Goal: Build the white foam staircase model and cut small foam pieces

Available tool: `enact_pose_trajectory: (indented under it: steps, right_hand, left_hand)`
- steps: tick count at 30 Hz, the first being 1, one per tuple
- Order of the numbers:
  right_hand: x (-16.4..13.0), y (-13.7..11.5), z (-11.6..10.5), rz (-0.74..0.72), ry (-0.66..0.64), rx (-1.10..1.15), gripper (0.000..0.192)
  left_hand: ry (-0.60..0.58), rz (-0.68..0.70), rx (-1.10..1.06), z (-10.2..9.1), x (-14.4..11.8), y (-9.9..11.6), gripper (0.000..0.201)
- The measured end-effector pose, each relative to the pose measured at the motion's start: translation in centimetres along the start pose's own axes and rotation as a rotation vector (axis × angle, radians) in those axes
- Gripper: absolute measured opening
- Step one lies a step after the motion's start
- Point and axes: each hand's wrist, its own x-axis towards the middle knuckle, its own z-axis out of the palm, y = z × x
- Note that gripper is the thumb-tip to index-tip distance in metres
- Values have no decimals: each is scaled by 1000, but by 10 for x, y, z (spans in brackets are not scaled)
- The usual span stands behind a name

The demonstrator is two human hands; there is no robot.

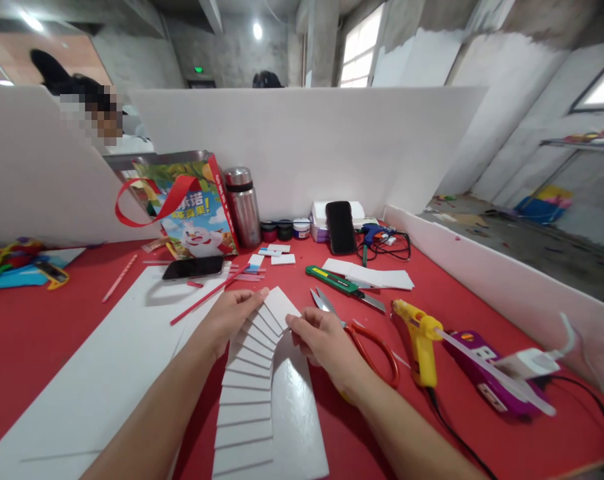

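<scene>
A curved, fanned row of white foam board strips point(246, 415), overlapping like winding steps, stands in front of me beside a flat white board piece point(297, 407). At its far end is the top strip point(280, 307), the broadest visible one. My left hand point(232, 317) grips the left edge of this strip, thumb and fingers pressed together. Opposite it, my right hand point(322, 337) pinches the strip's right corner between thumb and fingers. Scissors with orange handles point(377, 350) lie partly hidden behind my right hand.
Right of my hands are a green utility knife point(335, 281), a yellow glue gun point(416, 337) with a glue stick, and a purple power strip point(497, 380). A large white board point(107, 373) lies left, a phone point(193, 267) on it. A gift bag point(197, 213) and steel flask point(243, 210) stand behind.
</scene>
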Motion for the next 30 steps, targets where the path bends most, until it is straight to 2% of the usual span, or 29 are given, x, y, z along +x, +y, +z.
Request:
enact_pose_trajectory:
  steps: [2,4,6,9,12,15,19,23,27,30]
  right_hand:
    - [0,-1,-1,0,-9,10,43]
    - [0,-1,-3,1,-15,28,49]
    - [2,-3,-5,-10,1,54,53]
    - [2,-6,-7,-78,57,93,55]
    - [2,-8,-8,-126,75,120,54]
    - [2,-8,-9,-147,78,144,55]
    - [5,-8,-12,-216,110,175,57]
    - [5,-14,-22,-318,189,230,57]
    - [1,-24,-33,-381,274,303,54]
    - [-1,-29,-35,-314,253,377,54]
  left_hand:
    - [46,31,67,-3,-10,1,57]
    - [146,87,177,-3,-28,-2,64]
    - [355,220,523,2,-51,-12,83]
    - [414,362,880,17,-82,-31,105]
    - [458,424,1068,32,-95,-44,94]
    - [497,437,1167,38,-93,-46,80]
    - [476,462,1149,35,-89,-36,78]
    - [421,538,973,22,-89,-20,79]
    - [261,507,663,-7,-81,1,86]
    - [60,557,580,-36,-69,19,89]
